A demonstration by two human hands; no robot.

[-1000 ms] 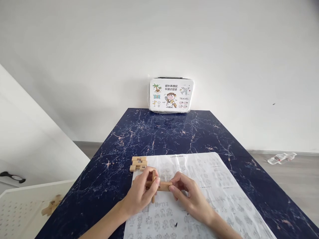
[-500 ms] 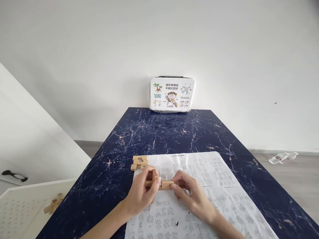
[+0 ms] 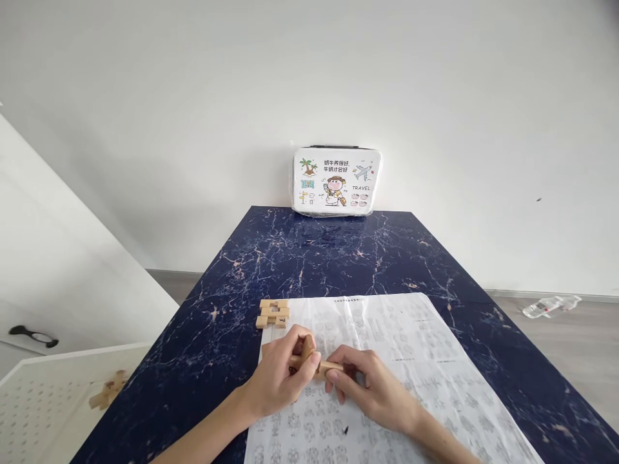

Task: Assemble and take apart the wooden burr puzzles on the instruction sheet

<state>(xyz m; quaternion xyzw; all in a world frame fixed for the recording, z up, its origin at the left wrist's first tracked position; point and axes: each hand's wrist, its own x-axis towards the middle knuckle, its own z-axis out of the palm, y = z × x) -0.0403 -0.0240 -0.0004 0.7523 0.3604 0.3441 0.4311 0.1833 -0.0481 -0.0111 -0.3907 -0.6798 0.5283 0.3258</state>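
My left hand [image 3: 284, 374] grips two notched wooden puzzle sticks where they cross. One of them, the upright stick [image 3: 307, 346], pokes up between thumb and fingers. The other, a horizontal stick [image 3: 331, 368], runs out to the right, and my right hand [image 3: 365, 381] pinches its far end between thumb and fingers. My fingers hide most of the joint. Just beyond my left hand, several notched wooden sticks [image 3: 273, 312] lie side by side at the corner of a printed sheet [image 3: 387, 335], one marked with a 3.
A white cartoon-printed case [image 3: 337, 182] stands against the wall at the back of the dark blue marbled table [image 3: 309, 258]. Down left, a white perforated basket [image 3: 29, 399] holds an assembled wooden piece [image 3: 107, 390]. A clear plastic bottle [image 3: 550, 306] lies on the floor at right.
The held sticks have turned: the upright one leans and the horizontal one now slopes down to the right. My right hand has come closer to my left, further along the stick.
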